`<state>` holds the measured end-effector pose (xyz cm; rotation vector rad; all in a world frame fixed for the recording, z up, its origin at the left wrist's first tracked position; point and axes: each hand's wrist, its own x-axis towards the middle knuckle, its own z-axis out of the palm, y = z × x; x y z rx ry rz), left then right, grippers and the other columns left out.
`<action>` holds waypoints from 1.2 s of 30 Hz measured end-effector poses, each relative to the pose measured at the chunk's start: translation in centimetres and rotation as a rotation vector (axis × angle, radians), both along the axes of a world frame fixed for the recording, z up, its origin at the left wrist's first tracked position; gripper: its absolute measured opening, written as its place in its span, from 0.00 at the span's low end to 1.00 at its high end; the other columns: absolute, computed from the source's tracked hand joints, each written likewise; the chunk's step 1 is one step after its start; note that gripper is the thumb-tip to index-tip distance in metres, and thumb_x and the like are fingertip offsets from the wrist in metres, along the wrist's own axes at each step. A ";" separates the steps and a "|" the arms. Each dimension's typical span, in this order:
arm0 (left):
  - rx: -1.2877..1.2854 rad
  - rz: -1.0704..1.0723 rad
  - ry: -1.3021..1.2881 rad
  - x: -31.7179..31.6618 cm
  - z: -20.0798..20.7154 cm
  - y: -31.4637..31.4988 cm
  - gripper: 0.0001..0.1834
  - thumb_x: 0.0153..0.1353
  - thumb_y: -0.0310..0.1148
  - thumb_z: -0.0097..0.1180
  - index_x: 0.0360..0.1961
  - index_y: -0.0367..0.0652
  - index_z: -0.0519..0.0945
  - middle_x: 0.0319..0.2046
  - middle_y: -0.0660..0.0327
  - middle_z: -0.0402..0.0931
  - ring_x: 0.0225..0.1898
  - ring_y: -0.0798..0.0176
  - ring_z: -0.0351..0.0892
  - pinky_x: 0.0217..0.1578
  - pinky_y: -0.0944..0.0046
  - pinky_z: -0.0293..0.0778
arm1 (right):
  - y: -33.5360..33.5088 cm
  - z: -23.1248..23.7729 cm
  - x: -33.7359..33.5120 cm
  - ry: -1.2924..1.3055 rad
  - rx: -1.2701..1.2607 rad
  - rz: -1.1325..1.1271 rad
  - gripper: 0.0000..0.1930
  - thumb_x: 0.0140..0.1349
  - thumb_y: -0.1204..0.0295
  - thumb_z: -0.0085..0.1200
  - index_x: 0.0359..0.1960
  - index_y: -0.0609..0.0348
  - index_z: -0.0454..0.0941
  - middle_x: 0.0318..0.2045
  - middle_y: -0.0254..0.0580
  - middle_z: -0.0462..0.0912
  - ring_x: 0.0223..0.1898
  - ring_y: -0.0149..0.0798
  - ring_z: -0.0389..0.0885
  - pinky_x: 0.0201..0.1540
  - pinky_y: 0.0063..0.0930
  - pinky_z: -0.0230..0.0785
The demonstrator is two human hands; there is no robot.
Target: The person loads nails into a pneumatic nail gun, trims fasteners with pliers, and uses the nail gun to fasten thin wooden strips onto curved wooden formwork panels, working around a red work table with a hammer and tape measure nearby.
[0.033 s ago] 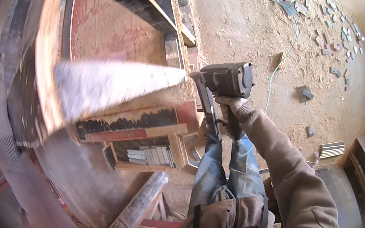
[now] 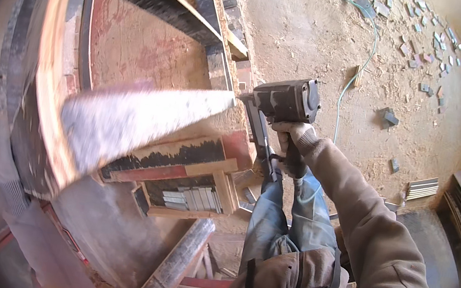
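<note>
My right hand (image 2: 292,134), in a light glove, is closed round the handle of a black nail gun (image 2: 287,100). The gun's nose points left and meets the narrow end of a whitish board (image 2: 145,109), as far as I can see. That board spans a wooden frame (image 2: 52,67) of planks with dark, worn faces; its wide end is close to me and blurred. At the frame's outer left side lies my left hand (image 2: 0,153), dim and smeared, with a ribbed cuff below it. Its fingers are hidden.
A wooden box (image 2: 157,209) with several grey strips stands below the frame. A pale green hose (image 2: 343,101) crosses the dusty floor. Small offcuts (image 2: 433,46) lie scattered at the far right, and stacked sheets (image 2: 454,215) stand at right. A worn beam (image 2: 178,262) slants near my legs.
The frame's near left end and my left hand have shifted slightly downward in the view. My right hand keeps the nail gun in nearly the same place.
</note>
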<state>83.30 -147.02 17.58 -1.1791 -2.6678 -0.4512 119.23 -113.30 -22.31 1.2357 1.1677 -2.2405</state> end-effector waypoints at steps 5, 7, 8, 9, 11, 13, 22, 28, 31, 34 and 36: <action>-0.024 0.070 -0.055 -1.1 0.7 -1.0 0.24 0.75 0.47 0.42 0.49 0.36 0.78 0.40 0.50 0.82 0.43 0.50 0.81 0.53 0.49 0.77 | 1.4 -2.8 -0.8 -0.014 -0.217 -0.088 0.11 0.62 0.70 0.58 0.21 0.56 0.75 0.12 0.41 0.71 0.13 0.39 0.72 0.20 0.36 0.66; -0.036 0.092 -0.079 -1.3 0.6 -1.4 0.23 0.75 0.47 0.42 0.49 0.35 0.78 0.39 0.50 0.82 0.43 0.50 0.81 0.52 0.49 0.77 | 2.0 -3.7 -1.1 -0.024 -0.280 -0.128 0.14 0.62 0.70 0.57 0.17 0.55 0.73 0.11 0.40 0.70 0.12 0.39 0.70 0.19 0.36 0.65; -0.043 0.106 -0.090 -1.4 0.6 -1.6 0.23 0.76 0.46 0.42 0.48 0.35 0.78 0.39 0.50 0.82 0.42 0.50 0.81 0.52 0.49 0.77 | 2.2 -4.1 -1.4 -0.030 -0.352 -0.156 0.18 0.60 0.71 0.56 0.13 0.51 0.66 0.11 0.39 0.69 0.11 0.40 0.67 0.18 0.35 0.61; -0.051 0.121 -0.099 -1.3 0.8 -1.7 0.23 0.76 0.46 0.42 0.48 0.35 0.78 0.39 0.50 0.82 0.42 0.50 0.81 0.52 0.50 0.77 | 2.7 -4.4 -1.5 -0.035 -0.369 -0.135 0.18 0.61 0.71 0.56 0.13 0.51 0.66 0.11 0.39 0.68 0.11 0.40 0.67 0.18 0.35 0.61; -0.060 0.153 -0.121 -1.2 1.0 -2.1 0.23 0.76 0.46 0.42 0.47 0.34 0.79 0.38 0.50 0.82 0.42 0.51 0.81 0.52 0.50 0.77 | 3.6 -5.0 -1.6 -0.042 -0.403 -0.088 0.18 0.61 0.71 0.55 0.13 0.51 0.66 0.11 0.38 0.67 0.11 0.39 0.67 0.19 0.35 0.61; -0.072 0.177 -0.133 -1.0 1.3 -2.4 0.23 0.76 0.45 0.42 0.47 0.33 0.79 0.38 0.50 0.82 0.41 0.51 0.81 0.52 0.50 0.77 | 4.5 -5.3 -1.6 -0.065 -0.482 -0.082 0.18 0.60 0.71 0.54 0.13 0.50 0.65 0.10 0.37 0.65 0.11 0.38 0.66 0.18 0.34 0.59; -0.111 0.229 -0.199 -0.7 1.9 -3.0 0.23 0.76 0.43 0.42 0.44 0.31 0.79 0.36 0.50 0.82 0.39 0.52 0.81 0.51 0.50 0.77 | 6.3 -6.9 -1.2 -0.033 -0.643 -0.062 0.06 0.57 0.73 0.58 0.24 0.58 0.75 0.11 0.39 0.66 0.10 0.39 0.63 0.17 0.39 0.59; -0.113 0.242 -0.242 -0.5 2.0 -3.4 0.23 0.76 0.42 0.41 0.42 0.30 0.79 0.34 0.50 0.82 0.38 0.53 0.81 0.50 0.51 0.77 | 11.1 -4.7 1.4 0.130 -0.354 0.101 0.10 0.61 0.68 0.61 0.39 0.60 0.80 0.23 0.41 0.77 0.21 0.40 0.76 0.25 0.38 0.70; -0.102 0.239 -0.265 -0.3 2.2 -4.1 0.23 0.76 0.41 0.41 0.41 0.29 0.79 0.33 0.50 0.82 0.37 0.53 0.81 0.50 0.51 0.77 | 14.1 -2.0 3.5 0.269 0.044 0.049 0.13 0.62 0.65 0.62 0.43 0.60 0.80 0.28 0.42 0.80 0.25 0.39 0.80 0.30 0.37 0.74; -0.132 0.212 -0.227 -0.4 1.8 -4.8 0.23 0.76 0.40 0.41 0.40 0.28 0.80 0.33 0.50 0.82 0.37 0.54 0.81 0.50 0.51 0.77 | 19.3 -0.4 5.7 0.329 0.388 0.168 0.18 0.62 0.64 0.65 0.50 0.58 0.80 0.36 0.42 0.83 0.33 0.37 0.83 0.38 0.34 0.76; -0.041 0.212 -0.325 -1.0 1.5 -4.6 0.23 0.77 0.40 0.41 0.39 0.27 0.80 0.32 0.50 0.82 0.36 0.54 0.81 0.49 0.51 0.77 | 23.6 -0.1 7.0 0.359 0.615 0.301 0.24 0.60 0.64 0.69 0.57 0.55 0.78 0.45 0.41 0.86 0.43 0.33 0.85 0.48 0.28 0.77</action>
